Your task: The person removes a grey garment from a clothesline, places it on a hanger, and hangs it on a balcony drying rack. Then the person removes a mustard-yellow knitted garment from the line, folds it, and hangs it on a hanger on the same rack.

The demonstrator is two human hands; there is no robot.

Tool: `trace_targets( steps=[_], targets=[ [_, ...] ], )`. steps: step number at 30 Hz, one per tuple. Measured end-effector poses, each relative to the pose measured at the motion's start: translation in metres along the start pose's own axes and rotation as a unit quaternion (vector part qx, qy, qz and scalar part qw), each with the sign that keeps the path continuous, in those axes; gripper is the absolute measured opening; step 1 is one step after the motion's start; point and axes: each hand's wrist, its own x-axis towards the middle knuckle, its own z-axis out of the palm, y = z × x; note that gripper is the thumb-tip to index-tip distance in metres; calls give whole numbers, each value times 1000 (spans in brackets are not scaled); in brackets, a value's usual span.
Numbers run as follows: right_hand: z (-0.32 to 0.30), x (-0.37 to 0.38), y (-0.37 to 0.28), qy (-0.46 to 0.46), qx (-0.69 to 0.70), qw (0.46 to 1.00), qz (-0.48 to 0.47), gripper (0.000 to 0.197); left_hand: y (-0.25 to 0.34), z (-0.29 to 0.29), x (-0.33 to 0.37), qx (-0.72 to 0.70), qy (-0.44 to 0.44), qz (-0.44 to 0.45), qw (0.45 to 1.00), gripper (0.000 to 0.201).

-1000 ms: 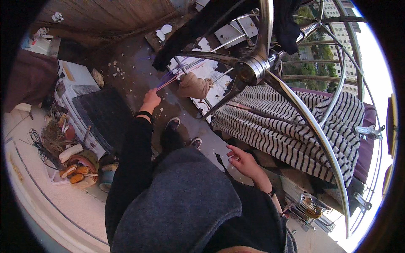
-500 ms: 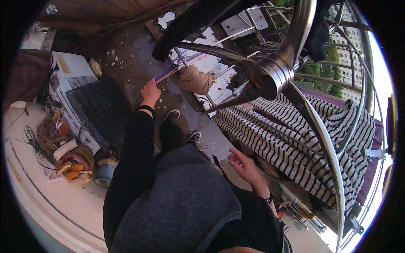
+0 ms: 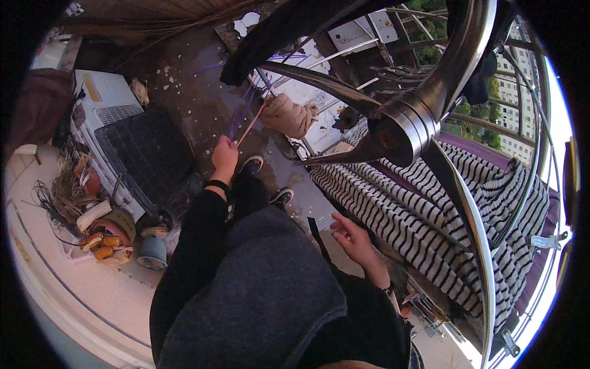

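Observation:
My left hand (image 3: pixel 225 155) is closed on the end of a pink cord (image 3: pixel 252 125), which runs taut up to a metal rack (image 3: pixel 260 79). Loose purple cords (image 3: pixel 235 117) hang beside it and trail over the floor near the rack. Just right of the pink cord, a beige cloth bundle (image 3: pixel 287 115) is wrapped around part of the rack. Holding nothing, my right hand (image 3: pixel 357 243) hovers at my right side, its fingers loosely bent and apart. The nearest thing to it is a black and white striped cloth (image 3: pixel 393 203).
A large shiny metal hub with curved arms (image 3: pixel 402 132) stands close in front at right. On the left are a white appliance casing (image 3: pixel 101 92) with a black panel (image 3: pixel 144 160), flower pots (image 3: pixel 153 251) and dry plants (image 3: pixel 67 190). Railings (image 3: pixel 501 126) edge the far right.
My left hand has drawn back toward me, pulling the pink cord. The purple cords, earlier stretched toward that hand, now sag away from it. My right hand has barely moved.

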Motion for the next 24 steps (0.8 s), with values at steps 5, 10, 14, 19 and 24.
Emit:
trace_targets(
  steps=[5,10,14,19,24],
  targets=[
    [0,3,1,-3,-4,1000,-2,49,-12,4,-10,-97,-102,29,990,27],
    [1,8,2,-4,7,1000,-3,49,17,14,23,-99,-44,208,972,60],
    [0,2,11,-4,-4,1000,14,48,42,12,52,-53,9,185,981,76],
    [2,1,20,4,-6,1000,19,48,60,10,77,-23,38,191,981,81],
    [2,1,23,1,5,999,50,48,74,20,93,-9,13,175,985,80]
  ],
)
